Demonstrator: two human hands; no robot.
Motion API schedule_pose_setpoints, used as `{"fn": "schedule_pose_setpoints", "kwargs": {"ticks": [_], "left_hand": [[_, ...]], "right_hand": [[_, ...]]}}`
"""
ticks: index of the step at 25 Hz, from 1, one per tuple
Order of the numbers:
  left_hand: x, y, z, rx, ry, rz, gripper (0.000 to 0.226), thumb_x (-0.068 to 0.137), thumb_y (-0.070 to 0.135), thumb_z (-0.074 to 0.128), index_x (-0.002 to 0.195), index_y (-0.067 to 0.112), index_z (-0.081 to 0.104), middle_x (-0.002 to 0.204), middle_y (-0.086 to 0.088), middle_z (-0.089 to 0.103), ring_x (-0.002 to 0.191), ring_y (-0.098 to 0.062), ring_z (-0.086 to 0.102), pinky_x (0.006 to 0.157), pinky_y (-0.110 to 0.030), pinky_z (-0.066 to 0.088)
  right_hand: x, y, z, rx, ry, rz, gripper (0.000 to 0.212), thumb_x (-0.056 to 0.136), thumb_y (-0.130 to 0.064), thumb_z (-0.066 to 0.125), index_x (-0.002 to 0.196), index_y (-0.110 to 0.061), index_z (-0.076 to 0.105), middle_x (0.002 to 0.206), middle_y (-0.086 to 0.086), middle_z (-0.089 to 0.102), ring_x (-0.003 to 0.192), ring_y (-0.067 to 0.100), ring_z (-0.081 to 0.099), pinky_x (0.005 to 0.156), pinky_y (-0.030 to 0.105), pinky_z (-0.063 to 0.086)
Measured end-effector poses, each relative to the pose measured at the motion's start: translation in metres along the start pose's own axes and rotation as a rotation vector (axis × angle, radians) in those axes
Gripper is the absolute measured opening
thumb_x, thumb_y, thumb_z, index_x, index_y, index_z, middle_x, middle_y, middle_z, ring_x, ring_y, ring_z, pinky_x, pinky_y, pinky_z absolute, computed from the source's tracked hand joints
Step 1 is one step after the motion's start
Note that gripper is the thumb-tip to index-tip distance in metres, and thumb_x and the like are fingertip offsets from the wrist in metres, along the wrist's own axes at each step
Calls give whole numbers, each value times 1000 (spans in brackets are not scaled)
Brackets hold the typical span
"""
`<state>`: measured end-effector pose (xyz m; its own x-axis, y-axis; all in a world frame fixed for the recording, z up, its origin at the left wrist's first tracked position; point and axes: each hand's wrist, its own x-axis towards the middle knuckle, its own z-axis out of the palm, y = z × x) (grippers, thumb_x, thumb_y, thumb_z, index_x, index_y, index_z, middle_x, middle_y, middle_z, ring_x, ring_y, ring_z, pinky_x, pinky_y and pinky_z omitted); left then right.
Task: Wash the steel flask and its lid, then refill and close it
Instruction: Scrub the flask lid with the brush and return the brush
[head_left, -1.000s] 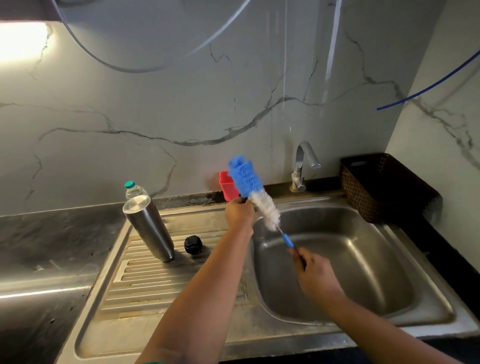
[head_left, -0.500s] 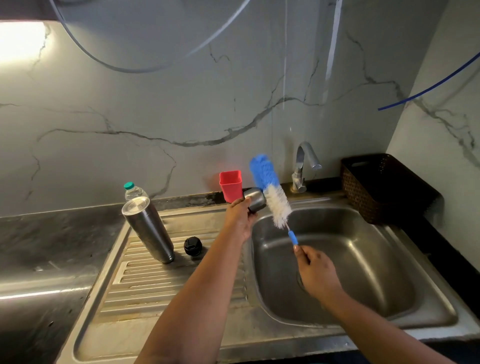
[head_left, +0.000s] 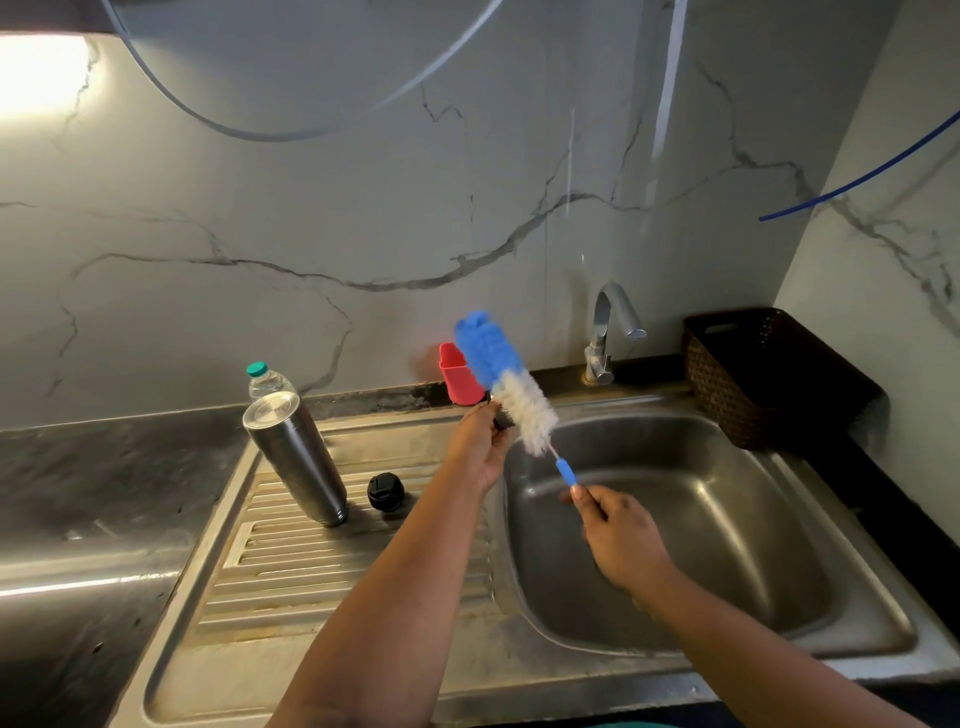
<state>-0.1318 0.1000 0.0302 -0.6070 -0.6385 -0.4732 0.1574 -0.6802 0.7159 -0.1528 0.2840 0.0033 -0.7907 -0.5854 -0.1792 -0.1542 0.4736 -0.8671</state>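
The steel flask stands tilted on the drainboard, its flat base facing up. A small black lid sits just to its right. My left hand is closed on a small steel cap at the basin's back left corner; the cap is mostly hidden. My right hand grips the blue handle of a bottle brush. Its blue and white bristles lie against the cap, pointing up and to the left.
The steel sink basin lies under my right hand, with the tap behind it. A red cup stands behind the brush. A plastic bottle stands behind the flask. A dark woven basket sits at the back right.
The brush swung right, uncovering the steel cap in my left hand, then swung back left over it. My right hand moved with the handle. Flask and black lid stayed put.
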Motion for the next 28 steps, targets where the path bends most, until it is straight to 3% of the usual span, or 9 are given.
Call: {"fn": "schedule_pose_setpoints", "kwargs": {"ticks": [2, 4, 8, 12, 16, 18, 21, 24, 28], "left_hand": [[2, -1, -3, -51, -15, 7, 5, 96, 7, 60, 99, 5, 61, 98, -14, 69, 89, -19, 68, 70, -25, 57], [4, 0, -4, -131, -17, 25, 17, 92, 7, 65, 108, 3, 59, 109, -19, 68, 95, -22, 68, 74, -25, 58], [7, 1, -4, -254, -19, 46, 37, 87, 3, 69, 120, 3, 52, 118, -24, 62, 106, -30, 65, 86, -33, 57], [11, -3, -5, -209, -34, 72, 53, 86, 8, 72, 132, 5, 46, 124, -23, 62, 108, -29, 66, 78, -29, 59], [18, 4, -11, -91, 12, 156, 49, 80, 9, 77, 124, 5, 55, 121, -18, 65, 102, -23, 67, 80, -26, 55], [24, 9, -20, 106, 111, 276, 45, 73, 9, 83, 112, 9, 60, 113, -12, 68, 100, -20, 66, 78, -26, 52], [29, 16, -38, 632, 220, 536, 56, 64, 9, 87, 111, 17, 58, 114, -1, 60, 98, -13, 61, 81, -24, 49], [36, 23, -50, 1011, 193, 689, 67, 63, 1, 81, 123, 17, 55, 124, -1, 47, 106, -16, 49, 89, -25, 41], [49, 29, -58, 1365, 147, 806, 70, 66, 3, 80, 129, 18, 54, 124, -3, 54, 115, -27, 44, 91, -28, 32]], "right_hand": [[7, -5, -1, 54, 45, 4, 28, 100, -37, 41, 104, -27, 67, 75, -3, 53, 60, 10, 47, 53, 23, 38], [17, -8, -8, 98, 97, 52, 29, 100, -37, 41, 103, -25, 68, 75, -3, 52, 58, 11, 46, 51, 24, 37], [7, 4, -1, 104, 28, 70, 29, 100, -38, 42, 102, -25, 67, 69, 2, 51, 54, 11, 43, 48, 24, 35], [15, -9, -2, 235, 24, 130, 27, 100, -38, 42, 99, -26, 66, 70, 3, 49, 52, 9, 39, 45, 23, 33], [9, -3, 0, 239, -43, 173, 27, 100, -35, 43, 96, -23, 67, 62, 1, 48, 47, 9, 38, 41, 23, 32], [5, 5, -11, 185, -40, 133, 28, 100, -32, 44, 100, -21, 70, 56, -2, 46, 45, 9, 38, 43, 24, 32], [18, 14, -53, -222, 113, -34, 31, 100, -33, 43, 114, -20, 68, 64, -6, 52, 57, 10, 48, 51, 23, 34], [23, 26, -95, -496, 235, -165, 33, 97, -38, 48, 120, -23, 65, 71, -5, 62, 60, 12, 57, 53, 28, 44], [20, 41, -98, -781, 259, -397, 33, 93, -45, 50, 123, -38, 63, 86, -7, 73, 70, 12, 66, 54, 26, 48]]}}
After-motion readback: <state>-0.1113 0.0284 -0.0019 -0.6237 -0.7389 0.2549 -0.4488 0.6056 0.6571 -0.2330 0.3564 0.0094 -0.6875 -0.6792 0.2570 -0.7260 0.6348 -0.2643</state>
